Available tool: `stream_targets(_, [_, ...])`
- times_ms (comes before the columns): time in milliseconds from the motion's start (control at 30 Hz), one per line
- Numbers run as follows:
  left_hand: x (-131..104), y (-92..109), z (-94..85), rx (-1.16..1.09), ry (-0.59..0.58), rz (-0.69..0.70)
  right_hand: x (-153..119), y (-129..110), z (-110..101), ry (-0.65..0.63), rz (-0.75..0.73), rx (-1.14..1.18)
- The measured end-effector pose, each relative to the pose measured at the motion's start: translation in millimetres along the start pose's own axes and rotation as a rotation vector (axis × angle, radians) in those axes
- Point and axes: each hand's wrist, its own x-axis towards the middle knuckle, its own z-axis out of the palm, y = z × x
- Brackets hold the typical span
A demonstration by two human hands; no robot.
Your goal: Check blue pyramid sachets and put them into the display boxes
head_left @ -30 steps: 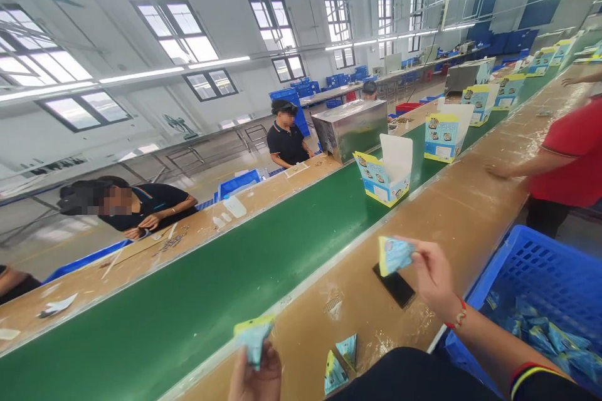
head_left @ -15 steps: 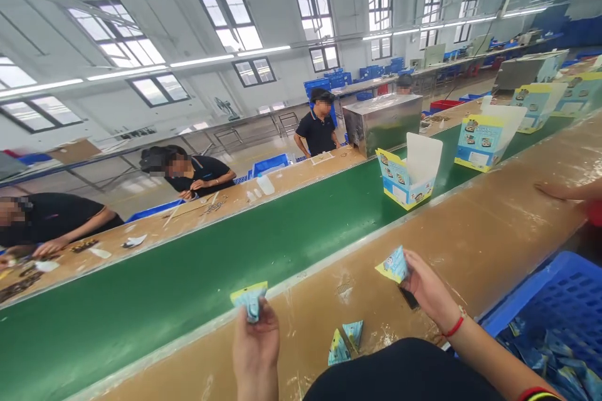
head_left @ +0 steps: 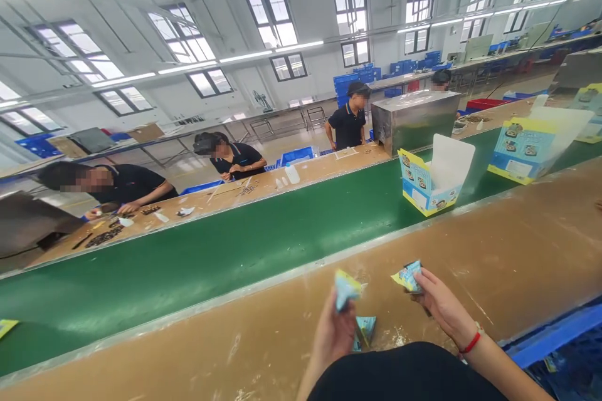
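Pinched in my left hand [head_left: 332, 332] is a small blue and yellow pyramid-shaped packet [head_left: 347, 291], slightly blurred. A similar packet [head_left: 410, 277] is in the fingers of my right hand [head_left: 444, 304], with something dark just under that hand. Both hands are above the brown worktop, a short way apart. Behind my left hand another blue packet [head_left: 365, 328] lies on the worktop, partly covered by the hand and my dark clothing.
Beyond the worktop runs a green conveyor belt [head_left: 211, 263] carrying open display boxes [head_left: 430, 191]. A yellow corner [head_left: 7, 327] shows at the belt's left. A blue crate [head_left: 555, 338] stands at lower right. Several people work along the far bench [head_left: 226, 197].
The view has turned left, so the surroundings sit further right. My left hand has come right with its packet, closer to my right hand, which still holds its own packet.
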Motion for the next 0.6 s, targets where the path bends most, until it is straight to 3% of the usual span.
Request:
stream_targets(67, [1, -3, -5.6, -0.083, -0.004, -0.023, 4, -9, -4, 0.106, -0.117, -0.036])
stream_targets(167, [3, 38, -24.9, -0.216, -0.067, 0.22, 4, -23, -14, 0.377, -0.424, -0.101])
stream_targets(233, [5, 72, -39.5, -0.214, -0.068, 0.351, -1, -28, -19, 0.334, -0.519, -0.335])
stream_targets(300, [8, 90, -49.0, -0.178, -0.043, 0.41, -8, -30, -20, 0.161, -0.512, -0.582])
stream_targets(367, [14, 85, -50.8, -0.142, -0.035, 0.41, -14, -29, -16, 0.185, -0.547, -0.606])
stream_targets(433, [19, 63, -45.6, -0.125, -0.048, 0.379, -16, -28, -8, 0.279, -0.588, -0.541])
stream_targets(533, [21, 28, -32.0, -0.104, -0.046, 0.315, -15, -29, -1, 0.141, -0.522, -0.579])
stream_targets(600, [20, 17, -24.1, -0.074, -0.037, 0.289, -12, -31, -3, 0.11, -0.49, -0.57])
